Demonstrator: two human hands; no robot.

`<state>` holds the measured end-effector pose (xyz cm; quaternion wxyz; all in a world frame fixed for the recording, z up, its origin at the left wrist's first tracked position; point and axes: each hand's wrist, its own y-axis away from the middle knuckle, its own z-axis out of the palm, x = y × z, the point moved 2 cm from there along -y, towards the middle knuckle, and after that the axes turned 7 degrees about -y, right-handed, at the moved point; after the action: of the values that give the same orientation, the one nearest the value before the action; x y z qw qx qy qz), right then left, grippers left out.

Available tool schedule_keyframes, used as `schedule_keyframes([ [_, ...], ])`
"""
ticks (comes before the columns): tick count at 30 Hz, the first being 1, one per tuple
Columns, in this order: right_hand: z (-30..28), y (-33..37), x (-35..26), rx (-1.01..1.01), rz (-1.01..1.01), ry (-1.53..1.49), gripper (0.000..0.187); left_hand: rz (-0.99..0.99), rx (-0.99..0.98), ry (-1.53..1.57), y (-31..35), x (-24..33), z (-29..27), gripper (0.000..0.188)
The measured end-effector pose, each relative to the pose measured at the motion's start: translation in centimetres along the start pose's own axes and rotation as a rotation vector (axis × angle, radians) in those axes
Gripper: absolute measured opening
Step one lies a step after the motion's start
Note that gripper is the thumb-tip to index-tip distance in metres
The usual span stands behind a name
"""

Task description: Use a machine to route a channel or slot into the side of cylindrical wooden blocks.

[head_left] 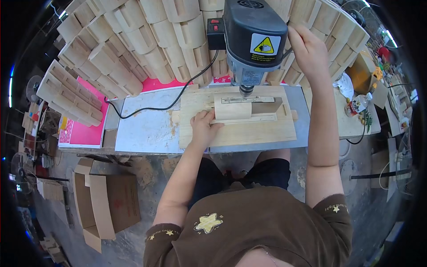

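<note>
A dark benchtop drill press [255, 26] stands at the table's far side, its chuck [246, 91] pointing down over a pale wooden block [232, 109] with a rounded face. The block sits in a flat wooden jig [262, 133], beneath a narrow metal-looking strip [249, 100]. My left hand [204, 128] grips the block's left end, fingers behind and thumb toward the near side. My right hand [309, 52] is raised beside the drill head, its fingers closed round the feed lever [288, 53]; most of the lever's grip is hidden. Whether the bit touches the block cannot be made out.
Tall stacks of wooden blocks [133, 49] line the back, with more [71, 95] at the left. A black power cord [175, 100] curves over the white tabletop [142, 131]. An open cardboard box [120, 204] is on the floor. A plastic jar [358, 105] stands at the right.
</note>
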<state>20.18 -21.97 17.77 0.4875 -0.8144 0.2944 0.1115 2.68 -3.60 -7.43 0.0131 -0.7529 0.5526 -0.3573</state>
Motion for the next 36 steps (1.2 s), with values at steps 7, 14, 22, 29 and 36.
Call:
schedule_keyframes([
  [7, -0.8, 8.7, -1.5, 0.003, -0.001, -0.155, 0.012, 0.008, 0.024, 0.048, -0.6, 0.6, -0.4, 0.043],
  [14, 3.3, 14.1, 0.9, 0.120, -0.089, -0.251, 0.009, -0.042, -0.003, 0.054, 0.1, -1.2, -0.3, 0.053],
  [22, 6.3, 16.4, 4.7, 0.158, -0.165, -0.308, 0.014, 0.009, 0.092, -0.049, 0.1, 0.5, -0.5, 0.049],
  [29, 1.0, 9.9, 0.9, 0.124, -0.152, -0.270, 0.011, -0.031, 0.027, -0.041, 0.4, 0.2, -0.3, 0.053],
  [36, 3.0, -4.4, 4.7, -0.036, 0.001, 0.023, 0.040, 0.057, 0.134, -0.061, -0.2, 3.2, 2.7, 0.050],
])
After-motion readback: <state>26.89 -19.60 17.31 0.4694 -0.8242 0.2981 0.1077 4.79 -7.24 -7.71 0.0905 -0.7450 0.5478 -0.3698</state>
